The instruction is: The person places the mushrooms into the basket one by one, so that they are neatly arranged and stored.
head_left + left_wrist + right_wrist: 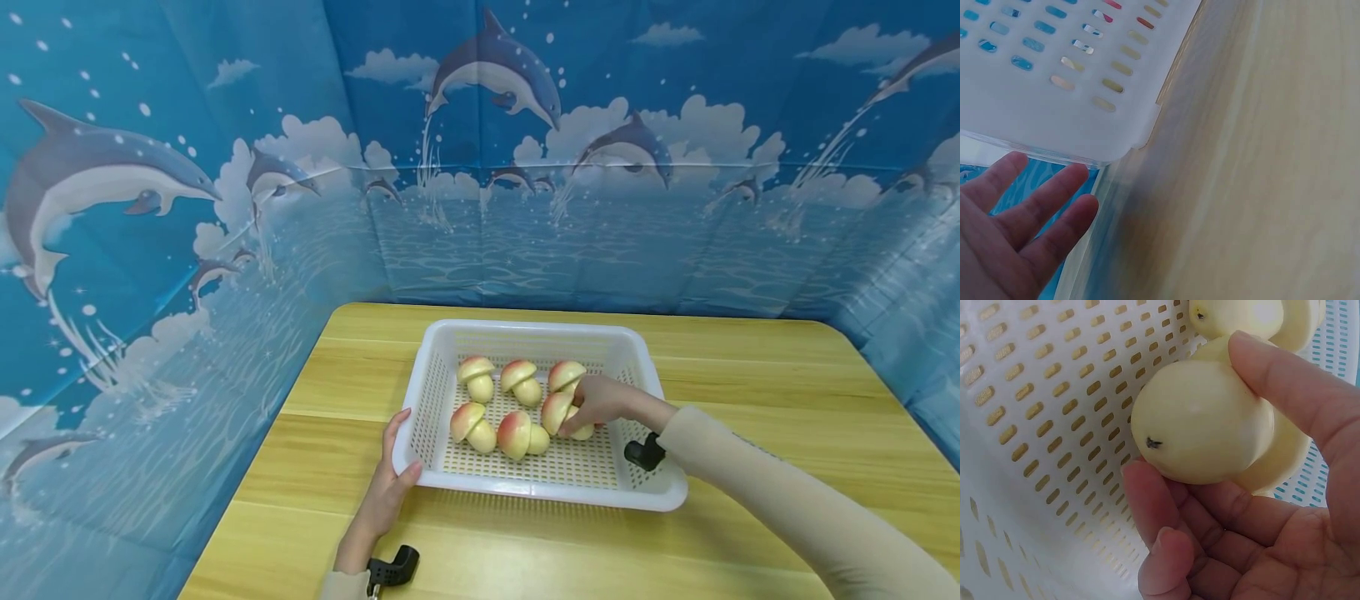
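My right hand [597,402] reaches into the white basket [525,325] and holds a mushroom-shaped fruit [555,412] at the right of the front row. In the right wrist view, the thumb rests on top of the fruit's pale round stem [1200,422], with curled fingers below; a dark mark shows on it. Its cap is partly hidden. My left hand [384,490] is at the basket's front left corner, thumb over the front rim. Spread, nearly straight fingers [1054,240] meet the rim in the left wrist view. Several similar red-and-cream fruits [517,436] lie in two rows.
The basket stands on a wood-grain table [750,375], with slotted walls and floor. A blue dolphin-printed curtain [480,242] hangs behind the table and along its left and right sides. Another fruit [1241,315] lies close beyond the held one.
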{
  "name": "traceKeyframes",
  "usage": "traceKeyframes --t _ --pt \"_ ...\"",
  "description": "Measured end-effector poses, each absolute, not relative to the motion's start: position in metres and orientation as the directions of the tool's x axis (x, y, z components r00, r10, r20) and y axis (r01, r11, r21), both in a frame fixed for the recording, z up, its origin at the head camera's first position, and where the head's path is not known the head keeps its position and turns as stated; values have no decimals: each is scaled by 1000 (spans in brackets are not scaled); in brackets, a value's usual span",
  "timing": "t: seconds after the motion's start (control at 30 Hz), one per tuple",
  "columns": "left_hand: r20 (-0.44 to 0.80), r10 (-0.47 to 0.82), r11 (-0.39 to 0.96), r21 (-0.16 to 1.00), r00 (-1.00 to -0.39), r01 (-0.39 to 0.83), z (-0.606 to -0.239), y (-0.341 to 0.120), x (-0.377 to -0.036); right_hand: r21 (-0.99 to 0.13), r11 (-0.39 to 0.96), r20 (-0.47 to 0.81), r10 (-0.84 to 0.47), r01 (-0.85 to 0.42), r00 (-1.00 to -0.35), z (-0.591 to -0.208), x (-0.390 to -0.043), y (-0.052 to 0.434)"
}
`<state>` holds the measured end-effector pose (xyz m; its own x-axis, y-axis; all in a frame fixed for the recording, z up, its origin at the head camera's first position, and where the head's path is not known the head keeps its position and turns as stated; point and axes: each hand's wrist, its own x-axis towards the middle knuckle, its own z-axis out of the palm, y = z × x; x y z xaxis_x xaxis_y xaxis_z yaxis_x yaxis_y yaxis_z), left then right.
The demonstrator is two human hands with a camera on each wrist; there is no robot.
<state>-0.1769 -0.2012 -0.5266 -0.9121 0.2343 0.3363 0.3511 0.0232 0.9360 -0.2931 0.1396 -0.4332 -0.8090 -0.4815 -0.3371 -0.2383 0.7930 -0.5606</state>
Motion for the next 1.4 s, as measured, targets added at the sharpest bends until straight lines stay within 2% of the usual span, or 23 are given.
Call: traceKeyframes --t 1.03,1.4 --pt "319 231 19 943 -919 332 -530 -201 -178 -508 832 -357 -439 -223 -825 -438 -292 140" --pt "318 229 18 944 -920 331 -531 -202 -178 -458 867 -371 -389 -199 -843 -441 -291 139"
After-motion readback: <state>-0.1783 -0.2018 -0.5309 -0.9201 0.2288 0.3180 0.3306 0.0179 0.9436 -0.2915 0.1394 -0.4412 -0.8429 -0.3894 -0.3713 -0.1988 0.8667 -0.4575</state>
